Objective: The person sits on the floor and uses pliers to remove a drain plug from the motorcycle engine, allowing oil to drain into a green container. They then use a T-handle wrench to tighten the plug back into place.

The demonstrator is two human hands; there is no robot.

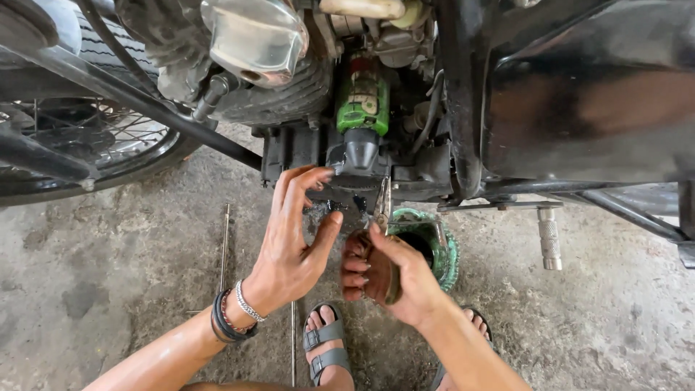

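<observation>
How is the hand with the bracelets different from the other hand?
The left hand is open, fingers spread, with its fingertips at the black engine part; the right hand is curled shut around pliers. The left wrist wears bracelets; the right wrist is bare. The left holds nothing. Both reach up under the motorcycle, above a green pot.

Our left hand (293,242) is raised with the fingers (297,188) spread and bent forward, thumb out to the side, bangles round the wrist. Our right hand (387,279) is curled shut in a grip, knuckles facing left, thumb laid along the top. Both forearms slant inward from below.
</observation>
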